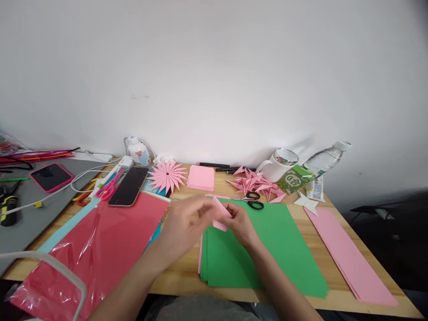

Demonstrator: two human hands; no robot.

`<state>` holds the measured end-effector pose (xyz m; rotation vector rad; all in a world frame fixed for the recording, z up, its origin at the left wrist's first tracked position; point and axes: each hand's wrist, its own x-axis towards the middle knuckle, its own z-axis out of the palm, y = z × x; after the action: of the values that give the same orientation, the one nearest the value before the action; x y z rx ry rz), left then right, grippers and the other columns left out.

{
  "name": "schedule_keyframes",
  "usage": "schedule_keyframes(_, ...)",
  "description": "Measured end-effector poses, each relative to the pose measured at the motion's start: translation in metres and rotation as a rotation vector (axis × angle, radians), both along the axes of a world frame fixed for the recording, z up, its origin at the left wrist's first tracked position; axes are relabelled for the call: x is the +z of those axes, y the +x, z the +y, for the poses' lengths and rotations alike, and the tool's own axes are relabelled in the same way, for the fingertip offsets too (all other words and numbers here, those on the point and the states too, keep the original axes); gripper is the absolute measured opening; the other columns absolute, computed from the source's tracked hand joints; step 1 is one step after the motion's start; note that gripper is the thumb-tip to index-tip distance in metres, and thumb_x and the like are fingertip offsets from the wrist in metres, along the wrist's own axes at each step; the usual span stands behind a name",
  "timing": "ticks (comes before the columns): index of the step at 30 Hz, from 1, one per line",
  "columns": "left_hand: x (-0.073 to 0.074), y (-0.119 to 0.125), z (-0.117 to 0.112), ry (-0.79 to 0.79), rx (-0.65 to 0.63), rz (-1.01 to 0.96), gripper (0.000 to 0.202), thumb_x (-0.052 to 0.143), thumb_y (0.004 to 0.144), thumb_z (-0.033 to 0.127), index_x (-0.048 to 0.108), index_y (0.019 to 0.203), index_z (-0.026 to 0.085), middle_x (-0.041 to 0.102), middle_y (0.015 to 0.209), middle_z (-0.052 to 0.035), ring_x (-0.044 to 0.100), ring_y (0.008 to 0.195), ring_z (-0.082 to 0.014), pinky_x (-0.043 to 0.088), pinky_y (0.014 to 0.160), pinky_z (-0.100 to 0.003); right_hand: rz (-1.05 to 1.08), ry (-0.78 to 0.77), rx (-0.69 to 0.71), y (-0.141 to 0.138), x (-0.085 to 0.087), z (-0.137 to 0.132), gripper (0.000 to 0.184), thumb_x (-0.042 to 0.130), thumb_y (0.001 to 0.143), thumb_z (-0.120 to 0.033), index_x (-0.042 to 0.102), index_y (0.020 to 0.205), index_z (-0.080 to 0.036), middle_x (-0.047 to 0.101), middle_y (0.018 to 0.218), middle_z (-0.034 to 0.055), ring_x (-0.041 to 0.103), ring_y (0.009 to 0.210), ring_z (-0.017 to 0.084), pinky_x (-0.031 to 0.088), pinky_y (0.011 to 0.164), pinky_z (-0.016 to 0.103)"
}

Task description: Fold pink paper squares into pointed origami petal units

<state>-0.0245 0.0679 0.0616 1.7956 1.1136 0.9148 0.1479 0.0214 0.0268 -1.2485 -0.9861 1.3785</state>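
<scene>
A small folded piece of pink paper (220, 218) is pinched in my right hand (240, 224), above the stack of green paper (267, 249). My left hand (187, 220) is at the paper's left side, its fingers curled and smeared by motion. Whether those fingertips grip the paper cannot be made out. Just behind my right hand lie black-handled scissors (253, 200). Farther back are a pile of square pink sheets (200, 177), a pink paper pinwheel-like star (167, 175) and a heap of folded pink pieces (256, 183).
To the left lie red paper in clear plastic (100, 240), a black phone (129, 186) and pink scissors (109, 189). A white mug (280, 166), a green box (296, 179) and a water bottle (324, 159) stand back right. Long pink strips (351, 258) lie along the right.
</scene>
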Motion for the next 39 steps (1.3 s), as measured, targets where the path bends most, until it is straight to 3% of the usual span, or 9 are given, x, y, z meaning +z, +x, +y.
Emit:
schedule_keyframes(4,0.017,0.012,0.001,-0.129,-0.034,-0.005,0.034,0.06,0.074,0.048,0.061,0.073,0.015,0.058,0.059,0.0008,0.051,0.051,-0.011,0.038,0.048,-0.022,0.076,0.069,0.031,-0.013,0.007,0.012,0.037,0.082,0.048,-0.037,0.058,0.067,-0.016,0.056,0.06,-0.0047,0.044,0.051,0.008,0.032,0.049,0.021)
schedule_keyframes(7,0.004,0.014,0.015,-0.178,0.022,-0.067,0.04,0.061,0.072,0.049,0.051,0.054,0.015,0.049,0.046,0.0035,0.045,0.043,-0.0086,0.034,0.043,-0.02,0.131,0.063,0.06,-0.018,0.004,0.019,0.038,0.083,0.047,-0.037,0.06,0.07,-0.016,0.061,0.062,-0.0035,0.048,0.052,0.009,0.035,0.05,0.021)
schedule_keyframes(12,-0.012,0.007,0.027,-0.199,0.107,-0.15,0.039,0.062,0.07,0.048,0.05,0.053,0.016,0.052,0.044,0.0031,0.046,0.04,-0.0082,0.034,0.042,-0.02,0.188,0.026,-0.013,-0.016,-0.011,0.03,0.039,0.078,0.055,-0.044,0.066,0.077,-0.015,0.065,0.066,-0.0005,0.054,0.056,0.011,0.04,0.054,0.023)
schedule_keyframes(15,-0.016,0.003,0.026,-0.349,0.006,-0.184,0.034,0.066,0.067,0.045,0.052,0.058,0.015,0.056,0.046,0.0017,0.049,0.04,-0.0093,0.036,0.041,-0.02,0.183,0.05,-0.187,-0.012,-0.016,0.032,0.044,0.08,0.053,-0.04,0.064,0.085,-0.015,0.067,0.069,0.0007,0.057,0.058,0.013,0.042,0.056,0.024)
schedule_keyframes(18,-0.022,0.003,0.024,-0.462,-0.233,-0.088,0.028,0.068,0.065,0.039,0.055,0.062,0.014,0.06,0.053,-0.0002,0.055,0.048,-0.0111,0.04,0.046,-0.021,0.178,0.096,-0.303,-0.007,-0.017,0.031,0.046,0.082,0.052,-0.035,0.059,0.088,-0.017,0.068,0.07,0.0002,0.057,0.057,0.012,0.042,0.055,0.024)
schedule_keyframes(21,-0.027,0.007,0.021,-0.404,-0.386,-0.061,0.025,0.065,0.069,0.036,0.056,0.063,0.014,0.058,0.057,0.002,0.053,0.052,-0.009,0.038,0.05,-0.02,0.117,0.151,-0.241,-0.006,-0.017,0.029,0.041,0.081,0.053,-0.033,0.059,0.084,-0.017,0.065,0.065,-0.0014,0.053,0.053,0.011,0.039,0.051,0.022)
schedule_keyframes(25,-0.03,0.014,0.014,-0.345,-0.264,-0.157,0.031,0.061,0.074,0.043,0.055,0.063,0.015,0.056,0.055,0.0034,0.053,0.051,-0.0092,0.036,0.047,-0.02,0.029,0.21,-0.135,-0.008,-0.015,0.026,0.03,0.077,0.059,-0.037,0.064,0.075,-0.017,0.063,0.065,-0.0008,0.05,0.053,0.01,0.037,0.049,0.022)
schedule_keyframes(29,-0.032,0.014,0.009,-0.475,-0.304,-0.217,0.033,0.057,0.077,0.049,0.051,0.072,0.017,0.062,0.053,0.0017,0.056,0.042,-0.0115,0.036,0.04,-0.02,0.039,0.195,-0.101,-0.008,-0.011,0.025,0.029,0.074,0.062,-0.042,0.065,0.075,-0.017,0.061,0.063,-0.0013,0.047,0.051,0.009,0.035,0.048,0.021)
schedule_keyframes(39,-0.033,0.009,0.01,-0.407,-0.265,-0.178,0.036,0.061,0.074,0.049,0.052,0.065,0.016,0.045,0.045,0.0082,0.043,0.033,-0.0043,0.027,0.035,-0.016,0.033,0.232,-0.073,-0.004,-0.012,0.022,0.021,0.074,0.063,-0.033,0.064,0.074,-0.017,0.061,0.067,-0.0005,0.052,0.058,0.01,0.039,0.055,0.023)
